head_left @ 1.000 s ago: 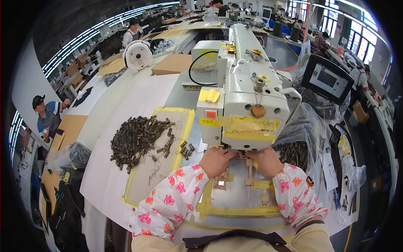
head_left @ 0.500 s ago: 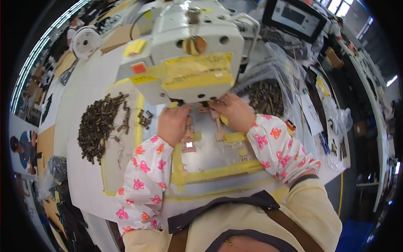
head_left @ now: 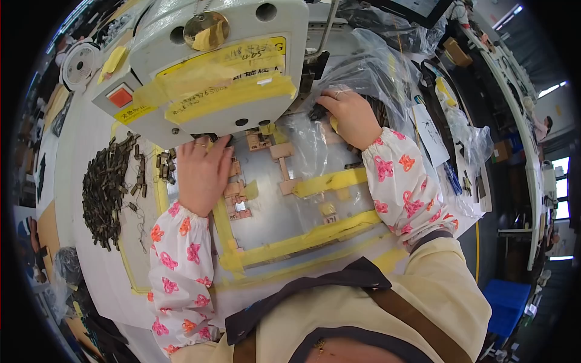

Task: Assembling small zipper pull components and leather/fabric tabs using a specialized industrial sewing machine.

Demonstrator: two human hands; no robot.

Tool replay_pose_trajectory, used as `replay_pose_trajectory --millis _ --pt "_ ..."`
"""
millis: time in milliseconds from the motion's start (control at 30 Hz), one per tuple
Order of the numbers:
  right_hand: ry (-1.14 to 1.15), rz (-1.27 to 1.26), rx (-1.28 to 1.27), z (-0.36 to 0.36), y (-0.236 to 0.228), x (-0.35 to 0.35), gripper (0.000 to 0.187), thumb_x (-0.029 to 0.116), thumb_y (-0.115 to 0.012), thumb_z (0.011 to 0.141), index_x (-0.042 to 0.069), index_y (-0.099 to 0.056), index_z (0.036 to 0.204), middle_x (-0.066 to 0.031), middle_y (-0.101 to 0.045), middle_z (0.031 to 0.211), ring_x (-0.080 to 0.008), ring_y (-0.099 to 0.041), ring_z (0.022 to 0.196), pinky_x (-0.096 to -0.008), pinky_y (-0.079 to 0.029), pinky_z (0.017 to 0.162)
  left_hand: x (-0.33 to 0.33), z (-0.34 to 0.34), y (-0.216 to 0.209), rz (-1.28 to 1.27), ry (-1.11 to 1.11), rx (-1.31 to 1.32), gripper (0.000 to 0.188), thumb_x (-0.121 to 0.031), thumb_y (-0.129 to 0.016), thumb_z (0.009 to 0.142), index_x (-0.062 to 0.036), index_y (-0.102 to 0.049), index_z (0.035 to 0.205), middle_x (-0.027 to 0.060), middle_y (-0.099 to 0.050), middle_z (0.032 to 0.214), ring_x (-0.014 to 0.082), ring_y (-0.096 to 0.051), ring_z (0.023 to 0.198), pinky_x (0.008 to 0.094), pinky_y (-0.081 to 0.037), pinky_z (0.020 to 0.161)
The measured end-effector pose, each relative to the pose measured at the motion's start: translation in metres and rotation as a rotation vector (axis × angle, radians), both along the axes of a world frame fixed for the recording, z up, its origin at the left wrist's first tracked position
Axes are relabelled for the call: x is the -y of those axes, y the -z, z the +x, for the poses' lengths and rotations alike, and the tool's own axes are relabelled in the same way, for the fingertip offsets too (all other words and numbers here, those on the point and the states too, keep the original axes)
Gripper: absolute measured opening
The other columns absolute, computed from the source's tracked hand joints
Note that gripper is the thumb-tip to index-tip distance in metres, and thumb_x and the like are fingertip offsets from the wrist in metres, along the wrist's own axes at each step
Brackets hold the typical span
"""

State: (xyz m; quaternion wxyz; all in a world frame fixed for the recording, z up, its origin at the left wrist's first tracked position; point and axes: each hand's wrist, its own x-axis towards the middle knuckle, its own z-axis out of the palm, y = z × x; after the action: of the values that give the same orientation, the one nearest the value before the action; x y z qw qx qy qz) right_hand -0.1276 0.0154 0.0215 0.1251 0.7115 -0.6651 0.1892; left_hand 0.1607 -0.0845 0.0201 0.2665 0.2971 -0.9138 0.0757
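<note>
My left hand [head_left: 204, 172] lies at the left of the metal plate [head_left: 266, 230], under the front edge of the sewing machine head [head_left: 224, 66]. Its fingers are close together, and a small dark piece shows at their tips. My right hand [head_left: 352, 118] is at the clear plastic bag [head_left: 369, 69] on the right, fingertips closed on a small dark piece [head_left: 316, 112]. Small tan blocks [head_left: 282, 151] and yellow tape [head_left: 330, 183] are fixed on the plate between my hands. Part of the left fingertips is hidden by the machine.
A heap of small dark pieces [head_left: 109, 196] lies on the table at left, with a few more trailing on thread beside it. A white fan [head_left: 82, 63] stands at far left. A paper sheet [head_left: 430, 136] and tools [head_left: 452, 180] lie at right.
My right hand has moved away from the tan blocks under the machine to the plastic bag at right. My left hand stays by the plate's left side. The whole view has shifted.
</note>
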Motion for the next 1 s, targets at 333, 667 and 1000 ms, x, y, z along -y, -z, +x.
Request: replay_pose_trajectory --millis 333,667,1000 --pt "-0.146 0.057 -0.061 -0.006 -0.005 0.012 0.025 0.007 -0.062 0.067 0.008 -0.066 0.091 -0.0059 -0.061 0.098 -0.0266 -0.055 0.091 -0.037 -0.045 0.08 0.014 -0.025 0.02 0.221 0.215 -0.136 0.025 0.002 -0.053 0.08 -0.0061 -0.062 0.101 0.0088 -0.064 0.089 0.0298 -0.058 0.079 0.0364 -0.042 0.074" --pt "-0.111 -0.02 -0.018 0.004 -0.011 0.001 0.008 0.002 -0.059 0.072 0.005 -0.053 0.076 -0.0069 -0.058 0.077 -0.0281 -0.057 0.076 -0.0377 -0.045 0.065 0.007 -0.021 0.023 0.301 0.168 -0.106 0.044 0.011 -0.05 0.065 -0.0047 -0.057 0.105 0.0137 -0.06 0.098 0.0336 -0.056 0.082 0.0386 -0.047 0.069" --pt "-0.155 0.196 0.499 0.028 -0.039 -0.007 0.011 -0.001 -0.062 0.076 -0.001 -0.063 0.087 -0.0102 -0.062 0.077 -0.0217 -0.061 0.068 -0.0277 -0.048 0.064 -0.001 -0.021 0.016 0.573 0.255 -0.355 0.032 0.005 -0.051 0.072 -0.0045 -0.058 0.101 0.0151 -0.061 0.085 0.0343 -0.056 0.077 0.0406 -0.046 0.066"
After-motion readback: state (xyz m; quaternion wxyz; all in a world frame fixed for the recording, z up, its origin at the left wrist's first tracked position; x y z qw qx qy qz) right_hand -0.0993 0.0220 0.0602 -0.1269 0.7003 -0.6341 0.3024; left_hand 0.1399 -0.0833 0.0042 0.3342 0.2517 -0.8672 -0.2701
